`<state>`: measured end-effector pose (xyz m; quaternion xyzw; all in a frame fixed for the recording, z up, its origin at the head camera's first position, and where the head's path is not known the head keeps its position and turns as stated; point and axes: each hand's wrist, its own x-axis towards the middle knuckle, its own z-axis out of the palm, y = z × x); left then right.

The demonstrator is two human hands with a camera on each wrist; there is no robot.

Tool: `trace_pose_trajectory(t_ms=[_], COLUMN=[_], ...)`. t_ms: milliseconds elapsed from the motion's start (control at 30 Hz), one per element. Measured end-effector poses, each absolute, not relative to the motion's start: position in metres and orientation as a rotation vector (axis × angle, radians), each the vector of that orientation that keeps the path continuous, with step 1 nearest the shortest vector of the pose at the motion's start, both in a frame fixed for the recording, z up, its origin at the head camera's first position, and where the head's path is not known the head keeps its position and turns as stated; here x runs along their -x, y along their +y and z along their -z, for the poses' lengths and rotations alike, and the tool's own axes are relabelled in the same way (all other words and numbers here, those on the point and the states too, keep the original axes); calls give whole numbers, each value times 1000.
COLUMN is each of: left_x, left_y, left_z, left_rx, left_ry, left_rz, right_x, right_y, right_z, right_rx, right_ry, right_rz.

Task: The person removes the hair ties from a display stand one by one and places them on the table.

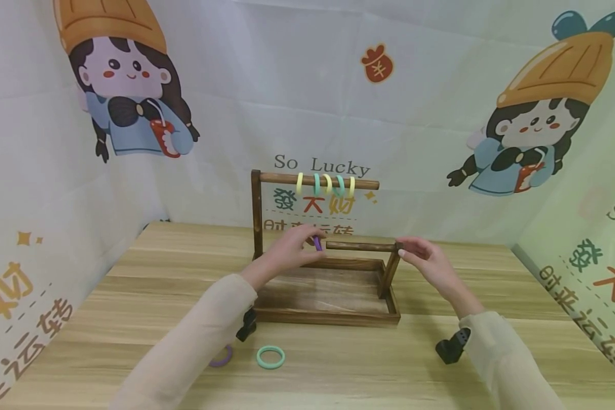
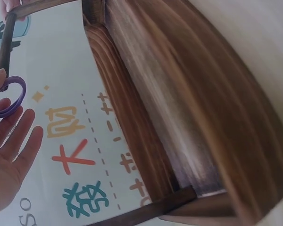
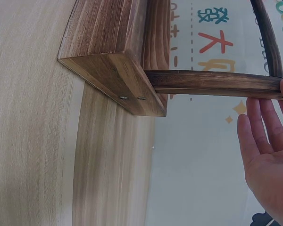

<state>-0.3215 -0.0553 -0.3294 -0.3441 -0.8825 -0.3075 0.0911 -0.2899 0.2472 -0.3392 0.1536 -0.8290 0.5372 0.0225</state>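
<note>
We see left hand (image 1: 293, 248) pinching purple ring (image 1: 318, 244) just beside free end of lower bar (image 1: 361, 246), right hand (image 1: 427, 261) gripping short post (image 1: 389, 273) at top; five rings (image 1: 329, 183) hang on upper bar (image 1: 282, 179) above desk (image 1: 369, 364).

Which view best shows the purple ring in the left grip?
The left wrist view: the purple ring looks larger, its round opening visible. The head view shows it small, nearly edge-on, in the left grip; the right wrist view doesn't show it.

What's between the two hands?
In the head view, the lower wooden bar lies between the purple ring in the left hand and the post the right hand touches.
</note>
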Motion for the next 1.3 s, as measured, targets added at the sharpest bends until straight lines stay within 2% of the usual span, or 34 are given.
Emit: trace_pose_trajectory(t_ms=[400, 967, 1300], left_x=[310, 259, 236], left_y=[-69, -63, -58], left_z=[344, 364, 383], left_rx=[1084, 1253, 1358], left_ry=[-2557, -2585, -2616], left_rz=[988, 1098, 915], right_x=[291, 289, 289], right_y=[247, 246, 246], right_z=[340, 338, 338], right_rx=[-485, -501, -504], right_ry=[-2559, -2558, -2559], right_rz=[-1670, -1663, -1661])
